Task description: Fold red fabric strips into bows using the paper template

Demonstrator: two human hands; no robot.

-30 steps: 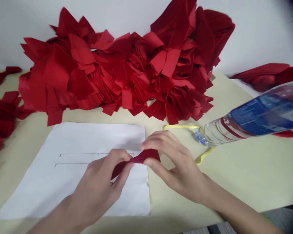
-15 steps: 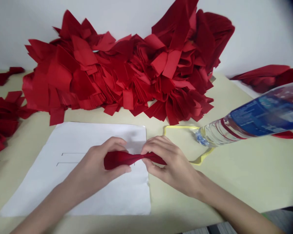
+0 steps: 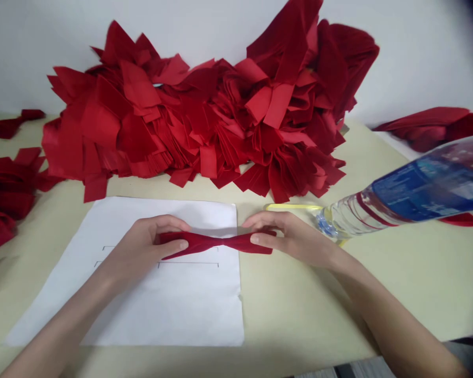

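Above the middle of a flat white paper sheet [image 3: 189, 310], a soft, matte dark-red cloth strip [image 3: 216, 242], gathered narrow at its centre into a bow-tie shape, with its right end just past the sheet's right edge. On the strip's left end, a bare left hand [image 3: 142, 247], fingers pressed together and curved over the top, pinching the cloth against the thumb. On the right end, a bare right hand [image 3: 295, 236], likewise pinching, with fingers close together above and the thumb below. Beneath the strip, thin black printed lines [image 3: 189, 264] on the sheet. Beyond the sheet, a tall, ragged heap of angular dark-red cloth pieces [image 3: 205, 121], overlapping in layers. Left of the sheet, smaller dark-red cloth clumps [image 3: 8, 184]. Right of the sheet, a clear ribbed plastic bottle with a blue label [image 3: 429, 191], and a thin yellow band [image 3: 291, 207] partly under its base, on a smooth pale-cream tabletop [image 3: 299, 315].
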